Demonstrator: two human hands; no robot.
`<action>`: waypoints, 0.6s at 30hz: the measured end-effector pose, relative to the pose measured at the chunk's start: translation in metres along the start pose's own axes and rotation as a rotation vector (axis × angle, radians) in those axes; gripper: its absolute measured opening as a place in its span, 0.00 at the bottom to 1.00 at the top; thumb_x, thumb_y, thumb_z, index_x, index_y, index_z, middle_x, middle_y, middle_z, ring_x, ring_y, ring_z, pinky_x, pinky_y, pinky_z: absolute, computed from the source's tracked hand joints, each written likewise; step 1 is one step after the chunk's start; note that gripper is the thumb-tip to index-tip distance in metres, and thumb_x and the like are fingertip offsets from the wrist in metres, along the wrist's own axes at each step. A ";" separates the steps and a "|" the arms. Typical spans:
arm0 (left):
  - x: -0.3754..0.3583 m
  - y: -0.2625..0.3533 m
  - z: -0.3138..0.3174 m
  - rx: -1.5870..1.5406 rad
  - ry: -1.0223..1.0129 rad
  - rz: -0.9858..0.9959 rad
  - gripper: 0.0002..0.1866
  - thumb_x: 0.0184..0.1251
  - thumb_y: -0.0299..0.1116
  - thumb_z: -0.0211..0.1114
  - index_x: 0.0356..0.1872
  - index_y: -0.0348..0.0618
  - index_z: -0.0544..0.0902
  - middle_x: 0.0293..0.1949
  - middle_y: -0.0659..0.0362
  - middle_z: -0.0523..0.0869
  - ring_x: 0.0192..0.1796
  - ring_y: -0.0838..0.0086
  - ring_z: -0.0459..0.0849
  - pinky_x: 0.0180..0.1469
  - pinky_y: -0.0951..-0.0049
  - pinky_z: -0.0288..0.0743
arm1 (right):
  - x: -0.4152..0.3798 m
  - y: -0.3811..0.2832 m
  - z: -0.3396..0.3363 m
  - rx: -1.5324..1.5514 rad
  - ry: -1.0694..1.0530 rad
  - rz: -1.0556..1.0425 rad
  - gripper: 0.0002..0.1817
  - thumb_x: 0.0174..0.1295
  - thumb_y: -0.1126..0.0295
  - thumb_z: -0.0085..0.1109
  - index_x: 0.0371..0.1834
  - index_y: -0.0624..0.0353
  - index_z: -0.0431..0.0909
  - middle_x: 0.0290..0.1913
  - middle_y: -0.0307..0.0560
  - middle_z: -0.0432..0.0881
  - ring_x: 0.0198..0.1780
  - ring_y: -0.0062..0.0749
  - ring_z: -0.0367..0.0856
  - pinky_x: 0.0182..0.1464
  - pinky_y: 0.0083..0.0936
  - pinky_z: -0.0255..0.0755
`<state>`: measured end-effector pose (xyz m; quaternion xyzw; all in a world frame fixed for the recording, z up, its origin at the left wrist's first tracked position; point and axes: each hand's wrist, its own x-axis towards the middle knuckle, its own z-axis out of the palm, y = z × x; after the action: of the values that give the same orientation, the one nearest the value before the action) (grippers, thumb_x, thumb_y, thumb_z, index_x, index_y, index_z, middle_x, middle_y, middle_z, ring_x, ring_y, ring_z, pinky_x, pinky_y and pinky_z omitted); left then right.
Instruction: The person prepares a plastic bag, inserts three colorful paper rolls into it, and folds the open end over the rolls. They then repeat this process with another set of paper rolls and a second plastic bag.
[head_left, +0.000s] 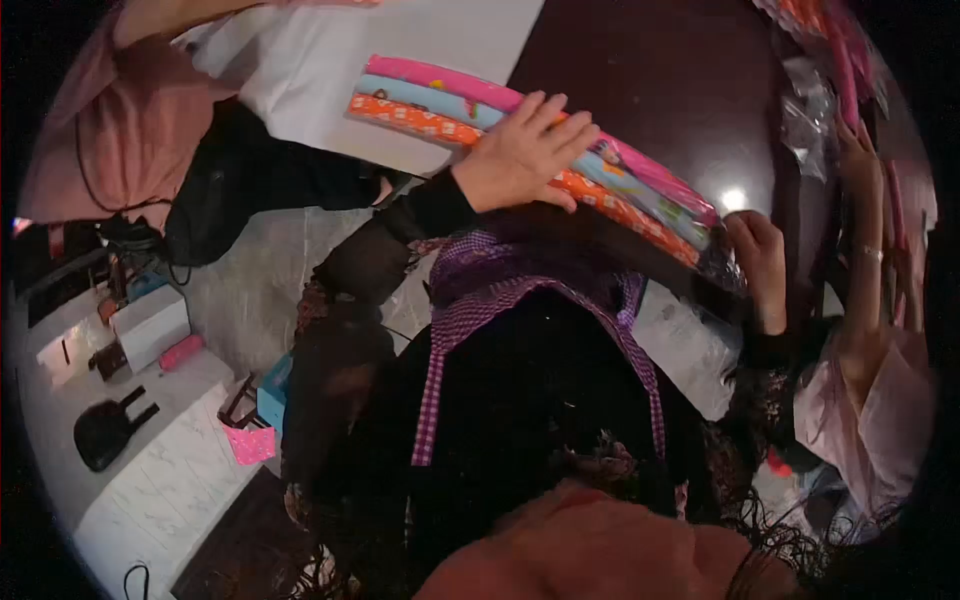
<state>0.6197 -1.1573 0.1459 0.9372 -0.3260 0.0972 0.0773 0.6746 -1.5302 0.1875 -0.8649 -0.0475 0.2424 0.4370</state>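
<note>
The left hand point(522, 150) lay flat, fingers spread, on a bundle of wrapping paper rolls point(640, 195) in pink, blue and orange near the top centre. The right hand point(762, 262) gripped the bundle's lower right end. A dark table point(660, 80) lay beneath. Another person's arm point(868, 250) rose at the right edge.

Pink, blue, orange wrapping-paper rolls point(640, 195), bundled, lying diagonally on table

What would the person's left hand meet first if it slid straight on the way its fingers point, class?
The left hand lies flat on the bundle of rolls, fingers pointing up and right. Going on, it would cross the pink roll, then likely reach the dark tabletop; depth is unclear.
</note>
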 end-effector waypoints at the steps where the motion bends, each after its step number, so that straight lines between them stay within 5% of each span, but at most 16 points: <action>1: 0.001 -0.001 0.000 0.008 0.000 0.003 0.52 0.51 0.66 0.68 0.70 0.38 0.66 0.68 0.50 0.70 0.70 0.49 0.65 0.71 0.47 0.59 | -0.008 -0.002 -0.006 0.031 0.036 -0.093 0.14 0.72 0.64 0.58 0.41 0.68 0.80 0.29 0.33 0.76 0.32 0.16 0.70 0.35 0.19 0.65; 4: 0.003 0.000 -0.003 0.011 -0.030 -0.001 0.52 0.50 0.63 0.70 0.71 0.38 0.65 0.69 0.50 0.69 0.70 0.49 0.64 0.72 0.46 0.58 | -0.034 0.008 -0.008 0.081 0.083 -0.104 0.09 0.70 0.70 0.59 0.42 0.67 0.81 0.33 0.33 0.78 0.35 0.16 0.72 0.39 0.19 0.68; 8: 0.004 0.000 -0.002 -0.068 -0.014 -0.023 0.55 0.43 0.58 0.77 0.71 0.39 0.64 0.70 0.51 0.69 0.71 0.49 0.64 0.72 0.47 0.58 | -0.059 0.004 0.010 -0.171 0.186 -0.276 0.09 0.62 0.76 0.65 0.44 0.67 0.81 0.37 0.54 0.83 0.36 0.37 0.83 0.39 0.28 0.75; 10: 0.007 0.000 -0.003 0.013 -0.008 0.001 0.50 0.49 0.63 0.71 0.69 0.39 0.68 0.66 0.52 0.72 0.68 0.49 0.67 0.71 0.49 0.59 | -0.060 0.016 0.023 -0.199 0.247 -0.317 0.09 0.62 0.75 0.65 0.44 0.67 0.82 0.37 0.54 0.84 0.36 0.37 0.83 0.40 0.29 0.76; 14: 0.008 0.002 -0.002 0.054 -0.040 -0.008 0.53 0.46 0.64 0.71 0.69 0.39 0.67 0.67 0.52 0.70 0.68 0.50 0.67 0.71 0.50 0.60 | -0.056 0.010 0.036 -0.032 0.190 -0.047 0.10 0.65 0.69 0.62 0.44 0.65 0.84 0.33 0.53 0.85 0.34 0.28 0.83 0.37 0.28 0.76; 16: 0.007 0.001 0.002 0.055 -0.040 -0.008 0.53 0.45 0.64 0.71 0.69 0.39 0.67 0.68 0.53 0.69 0.68 0.50 0.66 0.71 0.49 0.60 | -0.049 0.011 0.044 -0.027 0.248 -0.182 0.11 0.66 0.67 0.62 0.43 0.65 0.84 0.29 0.50 0.85 0.29 0.23 0.80 0.32 0.26 0.73; 18: 0.007 0.001 0.001 0.016 -0.033 -0.011 0.53 0.46 0.64 0.71 0.69 0.38 0.67 0.68 0.53 0.69 0.68 0.51 0.66 0.71 0.49 0.60 | -0.042 0.006 0.046 0.027 0.191 0.011 0.09 0.65 0.70 0.63 0.37 0.67 0.83 0.27 0.36 0.81 0.30 0.14 0.74 0.32 0.17 0.69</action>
<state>0.6245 -1.1625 0.1465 0.9410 -0.3215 0.0838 0.0648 0.6155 -1.5124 0.1758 -0.8783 0.0022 0.1620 0.4499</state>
